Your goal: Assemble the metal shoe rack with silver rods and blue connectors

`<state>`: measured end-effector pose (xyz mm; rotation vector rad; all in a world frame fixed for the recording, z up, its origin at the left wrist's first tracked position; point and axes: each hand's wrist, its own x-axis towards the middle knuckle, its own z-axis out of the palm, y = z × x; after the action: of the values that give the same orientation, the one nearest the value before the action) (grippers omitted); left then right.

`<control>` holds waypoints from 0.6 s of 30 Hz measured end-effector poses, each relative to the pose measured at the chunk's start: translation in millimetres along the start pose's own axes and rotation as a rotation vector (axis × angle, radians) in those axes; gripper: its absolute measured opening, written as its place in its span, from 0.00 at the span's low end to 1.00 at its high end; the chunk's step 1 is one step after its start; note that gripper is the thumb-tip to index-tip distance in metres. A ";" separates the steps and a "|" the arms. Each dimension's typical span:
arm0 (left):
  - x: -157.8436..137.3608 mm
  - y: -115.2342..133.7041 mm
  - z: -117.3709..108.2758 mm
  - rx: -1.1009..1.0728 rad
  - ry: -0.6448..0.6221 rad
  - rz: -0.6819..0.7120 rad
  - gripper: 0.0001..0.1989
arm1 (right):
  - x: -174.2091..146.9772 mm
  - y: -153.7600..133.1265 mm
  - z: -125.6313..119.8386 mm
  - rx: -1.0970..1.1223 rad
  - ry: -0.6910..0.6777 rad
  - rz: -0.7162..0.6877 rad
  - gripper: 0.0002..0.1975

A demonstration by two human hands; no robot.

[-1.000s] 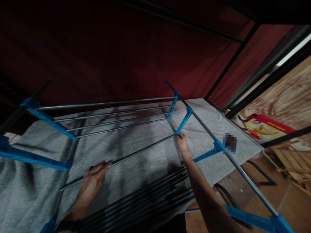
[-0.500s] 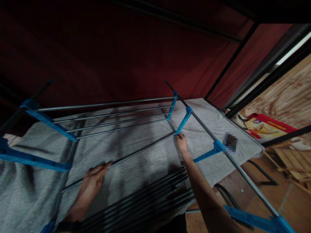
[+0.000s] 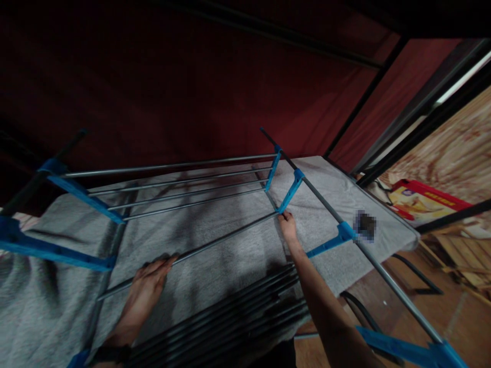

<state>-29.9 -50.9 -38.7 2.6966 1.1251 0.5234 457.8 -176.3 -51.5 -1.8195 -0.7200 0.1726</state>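
A partly assembled rack of metal tubes and blue plastic brackets lies on its side. My left hand (image 3: 151, 281) is closed over a slanting metal tube (image 3: 226, 236), whose near-left end sticks out past the hand. The tube's far end meets the lower tip of a blue bracket (image 3: 290, 192). There my right hand (image 3: 287, 226) is closed, fingers pinched at that joint; its exact hold is partly hidden. Behind the slanting tube, several crossbars (image 3: 192, 200) join the brackets at left and right.
Several loose dark tubes (image 3: 226, 312) lie in a row close to my body. Grey cloth (image 3: 326, 184) covers the table under the rack. A long upright tube (image 3: 397, 286) reaches past the table's right edge. A red and yellow box (image 3: 425, 199) is at the far right.
The view has shifted slightly. Both hands keep their holds, and the slanting tube stays against the bracket tip.
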 end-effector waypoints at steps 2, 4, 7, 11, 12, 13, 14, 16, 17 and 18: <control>3.4 -1.8 -1.4 0.003 0.002 0.014 0.21 | 0.4 0.9 0.0 -0.013 0.007 -0.007 0.20; 8.2 -4.8 -2.0 -0.012 -0.005 0.036 0.21 | 1.1 1.5 -0.2 -0.031 0.014 -0.015 0.20; 16.6 -5.5 -5.2 -0.061 -0.009 0.037 0.20 | 0.4 0.7 -1.4 -0.058 0.008 -0.028 0.20; 22.6 11.5 -24.2 -0.074 -0.057 0.038 0.21 | -6.1 -3.9 -6.1 -0.093 -0.011 -0.015 0.21; 23.5 17.7 -30.1 -0.062 -0.078 0.031 0.21 | -7.2 -4.6 -7.3 -0.105 -0.009 -0.005 0.22; 24.8 23.4 -35.2 -0.047 -0.089 0.017 0.22 | -7.6 -4.9 -8.3 -0.117 -0.011 0.004 0.22; 26.4 28.0 -39.0 -0.042 -0.104 0.012 0.23 | -7.2 -4.7 -8.9 -0.128 -0.010 0.013 0.22; 30.3 33.1 -42.0 -0.046 -0.101 -0.018 0.25 | -5.7 -3.7 -9.0 -0.151 -0.026 0.019 0.22; 32.3 33.5 -41.6 -0.057 -0.110 -0.033 0.27 | -5.3 -3.3 -8.9 -0.168 -0.031 0.018 0.22; 34.2 32.9 -40.3 -0.065 -0.113 -0.052 0.28 | -5.4 -3.1 -8.9 -0.192 -0.042 0.010 0.22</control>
<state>-1.6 -48.6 16.7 2.5982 1.1249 0.3875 456.3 -185.9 -46.6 -2.0074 -0.7785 0.1527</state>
